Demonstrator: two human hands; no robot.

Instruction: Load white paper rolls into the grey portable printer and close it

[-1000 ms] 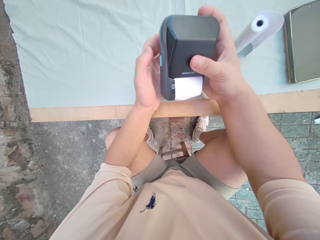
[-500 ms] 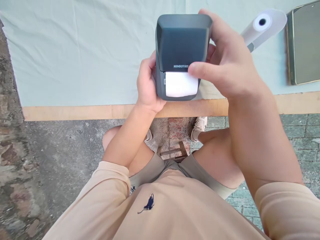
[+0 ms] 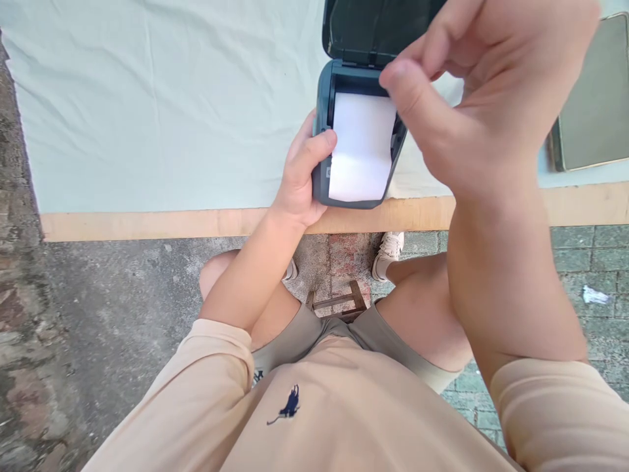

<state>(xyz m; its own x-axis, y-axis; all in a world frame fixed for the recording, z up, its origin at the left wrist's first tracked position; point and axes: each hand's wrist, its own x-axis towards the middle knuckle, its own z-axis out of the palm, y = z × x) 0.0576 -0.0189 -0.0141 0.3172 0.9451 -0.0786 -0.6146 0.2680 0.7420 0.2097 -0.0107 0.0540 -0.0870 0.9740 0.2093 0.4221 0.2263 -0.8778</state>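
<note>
A dark label printer is in front of me above the table's near edge, its lid raised and partly cut off by the top of the view. White label paper lies in the open compartment, its end reaching over the front. My left hand grips the printer's left side, thumb on the rim beside the paper. My right hand is over the hinge's right end, in front of the lid. Its thumb and fingers are bent close together; whether anything is between them is hidden.
A pale cloth covers the table, with a bare wooden edge towards me. A phone rests at the right, partly behind my right hand. Below are my legs and a wooden stool.
The printer's lid has swung open, uncovering the paper inside. My right hand has risen and turned, now hiding the paper roll at right. My left thumb has come onto the rim.
</note>
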